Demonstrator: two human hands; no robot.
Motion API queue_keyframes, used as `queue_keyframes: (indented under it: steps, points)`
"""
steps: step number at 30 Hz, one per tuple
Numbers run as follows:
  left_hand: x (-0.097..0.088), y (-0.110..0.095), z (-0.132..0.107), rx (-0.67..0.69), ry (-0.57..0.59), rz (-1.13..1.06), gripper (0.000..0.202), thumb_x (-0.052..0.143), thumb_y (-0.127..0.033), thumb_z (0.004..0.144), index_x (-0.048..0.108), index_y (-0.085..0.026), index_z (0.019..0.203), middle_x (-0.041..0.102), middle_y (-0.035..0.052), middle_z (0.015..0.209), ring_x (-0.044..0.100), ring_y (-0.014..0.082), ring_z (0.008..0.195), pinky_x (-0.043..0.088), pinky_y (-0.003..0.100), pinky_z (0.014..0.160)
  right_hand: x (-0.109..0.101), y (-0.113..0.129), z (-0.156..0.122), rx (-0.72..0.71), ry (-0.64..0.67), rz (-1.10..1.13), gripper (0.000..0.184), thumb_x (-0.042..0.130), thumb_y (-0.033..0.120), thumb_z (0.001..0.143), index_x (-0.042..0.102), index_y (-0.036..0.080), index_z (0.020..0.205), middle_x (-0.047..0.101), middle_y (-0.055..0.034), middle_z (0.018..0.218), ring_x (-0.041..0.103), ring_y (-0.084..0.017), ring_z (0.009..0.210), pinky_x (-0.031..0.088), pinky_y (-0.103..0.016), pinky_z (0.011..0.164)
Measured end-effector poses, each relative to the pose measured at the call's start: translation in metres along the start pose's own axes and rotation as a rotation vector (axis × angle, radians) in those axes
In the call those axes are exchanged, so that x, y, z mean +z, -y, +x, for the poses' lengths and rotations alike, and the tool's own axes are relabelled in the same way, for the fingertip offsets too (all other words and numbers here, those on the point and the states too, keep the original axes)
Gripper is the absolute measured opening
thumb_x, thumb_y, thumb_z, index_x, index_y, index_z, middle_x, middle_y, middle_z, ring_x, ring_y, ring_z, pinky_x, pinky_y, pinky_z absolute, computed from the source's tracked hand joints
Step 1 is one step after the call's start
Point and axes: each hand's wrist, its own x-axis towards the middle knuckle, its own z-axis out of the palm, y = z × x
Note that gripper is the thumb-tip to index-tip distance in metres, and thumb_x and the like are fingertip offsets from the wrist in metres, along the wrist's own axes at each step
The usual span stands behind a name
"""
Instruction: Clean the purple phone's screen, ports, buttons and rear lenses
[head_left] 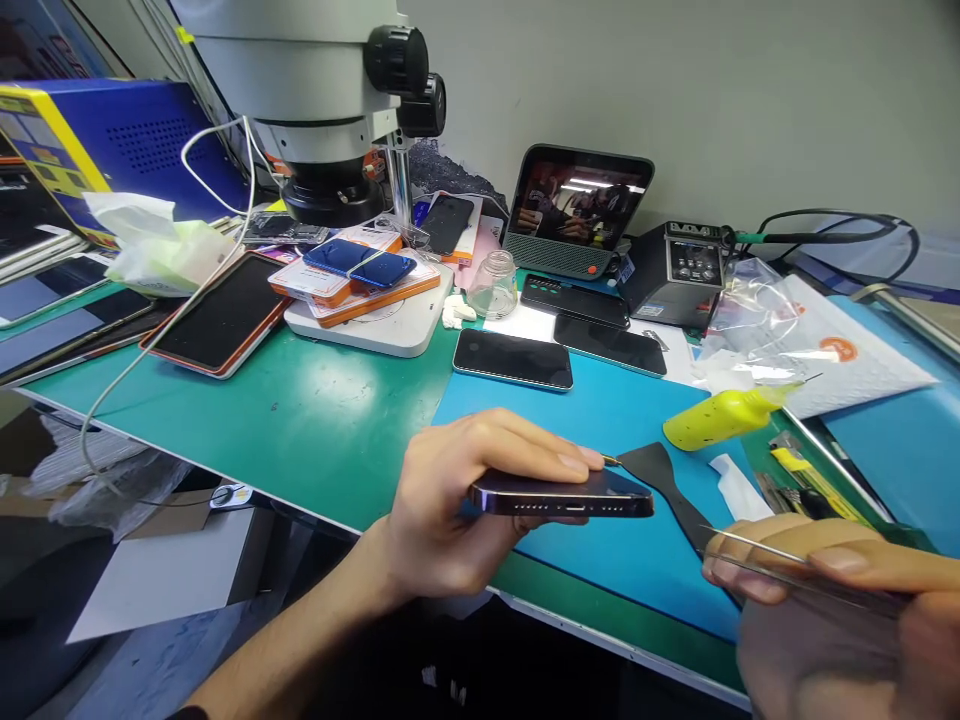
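My left hand (457,500) grips a dark purple phone (562,495) flat above the blue mat (600,420), its port end facing me, thumb under and fingers on top. A small gold-tipped part shows at my fingertip. My right hand (832,600) is closed in a pinch on thin metal tweezers (757,552) at the lower right, their tip pointing left toward the phone. A black plastic spudger (664,480) lies on the mat between both hands.
A yellow squeeze bottle (720,415) lies right of the phone. Two dark phones (514,358) rest further back, with a tablet (221,315), a microscope (322,100), a small glass jar (495,285), a screen device (577,210) and a soldering station (679,265).
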Motion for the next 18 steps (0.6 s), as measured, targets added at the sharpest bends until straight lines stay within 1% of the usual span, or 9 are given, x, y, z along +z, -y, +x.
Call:
queue_keyframes:
  steps: [3, 5, 7, 9, 11, 12, 13, 15, 18]
  points:
    - [0.0, -0.001, 0.0, 0.003, 0.005, 0.013, 0.027, 0.08, -0.01, 0.105, 0.078, -0.017, 0.131, 0.089, 0.0122, 0.116, 0.089, 0.0282, 0.113, 0.077, 0.042, 0.098, 0.001, -0.008, -0.004, 0.008, -0.1, 0.032, 0.024, 0.089, 0.048, 0.095, 0.083, 0.028, 0.082, 0.067, -0.0016, 0.067, 0.054, -0.021, 0.048, 0.043, -0.043, 0.045]
    - [0.001, -0.001, 0.003, 0.008, -0.037, 0.069, 0.028, 0.081, -0.008, 0.104, 0.079, -0.018, 0.13, 0.089, 0.01, 0.116, 0.089, 0.027, 0.114, 0.076, 0.041, 0.102, 0.002, -0.008, -0.012, -0.051, -0.119, -0.109, 0.012, 0.088, 0.041, 0.097, 0.087, 0.031, 0.09, 0.073, -0.0013, 0.074, 0.059, -0.021, 0.054, 0.05, -0.045, 0.055]
    - [0.001, -0.001, 0.007, -0.037, -0.2, 0.157, 0.027, 0.083, -0.009, 0.103, 0.081, -0.023, 0.126, 0.089, 0.0044, 0.117, 0.088, 0.022, 0.114, 0.073, 0.035, 0.105, 0.004, -0.007, -0.019, -0.102, -0.094, -0.242, 0.005, 0.086, 0.035, 0.099, 0.089, 0.032, 0.1, 0.078, -0.0011, 0.085, 0.068, -0.022, 0.066, 0.058, -0.049, 0.07]
    - [-0.002, 0.001, 0.013, -0.141, -0.463, 0.178, 0.02, 0.086, -0.016, 0.104, 0.081, -0.028, 0.12, 0.088, -0.0012, 0.118, 0.087, 0.0167, 0.113, 0.07, 0.028, 0.105, 0.003, -0.006, -0.023, -0.079, -0.062, -0.292, 0.009, 0.084, 0.036, 0.102, 0.089, 0.032, 0.108, 0.079, -0.001, 0.09, 0.072, -0.023, 0.076, 0.062, -0.048, 0.08]
    - [-0.008, 0.004, 0.016, -0.278, -0.668, 0.095, 0.016, 0.084, -0.027, 0.107, 0.079, -0.031, 0.121, 0.087, -0.0035, 0.122, 0.086, 0.0145, 0.114, 0.069, 0.026, 0.105, 0.002, -0.005, -0.022, -0.014, -0.033, -0.282, 0.015, 0.08, 0.042, 0.105, 0.088, 0.031, 0.112, 0.077, -0.0002, 0.089, 0.073, -0.022, 0.081, 0.062, -0.042, 0.082]
    - [-0.012, 0.004, 0.017, -0.345, -0.708, 0.045, 0.018, 0.081, -0.03, 0.109, 0.077, -0.032, 0.127, 0.087, -0.003, 0.126, 0.086, 0.0151, 0.116, 0.069, 0.028, 0.106, 0.001, -0.004, -0.02, 0.009, -0.014, -0.286, 0.017, 0.079, 0.044, 0.107, 0.087, 0.031, 0.112, 0.076, 0.0007, 0.087, 0.073, -0.02, 0.08, 0.062, -0.038, 0.081]
    - [-0.017, 0.003, 0.016, -0.41, -0.71, 0.007, 0.024, 0.077, -0.032, 0.112, 0.074, -0.035, 0.135, 0.086, -0.0015, 0.132, 0.086, 0.0161, 0.12, 0.069, 0.03, 0.108, 0.0, -0.004, -0.018, 0.021, 0.014, -0.3, 0.019, 0.077, 0.047, 0.108, 0.087, 0.031, 0.11, 0.076, 0.0016, 0.086, 0.073, -0.018, 0.079, 0.062, -0.033, 0.08]
    - [-0.03, -0.003, 0.012, -0.517, -0.654, -0.012, 0.039, 0.073, -0.034, 0.113, 0.067, -0.037, 0.152, 0.085, 0.0035, 0.141, 0.084, 0.0187, 0.128, 0.069, 0.032, 0.111, 0.0, -0.002, -0.013, -0.001, 0.074, -0.333, 0.023, 0.075, 0.049, 0.109, 0.086, 0.03, 0.106, 0.076, 0.0033, 0.082, 0.072, -0.013, 0.073, 0.061, -0.024, 0.074]
    - [-0.051, -0.023, 0.004, -0.638, -0.567, -0.006, 0.054, 0.08, -0.038, 0.108, 0.065, -0.032, 0.16, 0.085, 0.0105, 0.141, 0.083, 0.0244, 0.133, 0.07, 0.031, 0.107, 0.0, 0.0, -0.008, -0.042, 0.14, -0.352, 0.024, 0.073, 0.049, 0.11, 0.086, 0.03, 0.103, 0.077, 0.005, 0.08, 0.073, -0.01, 0.067, 0.06, -0.017, 0.067]
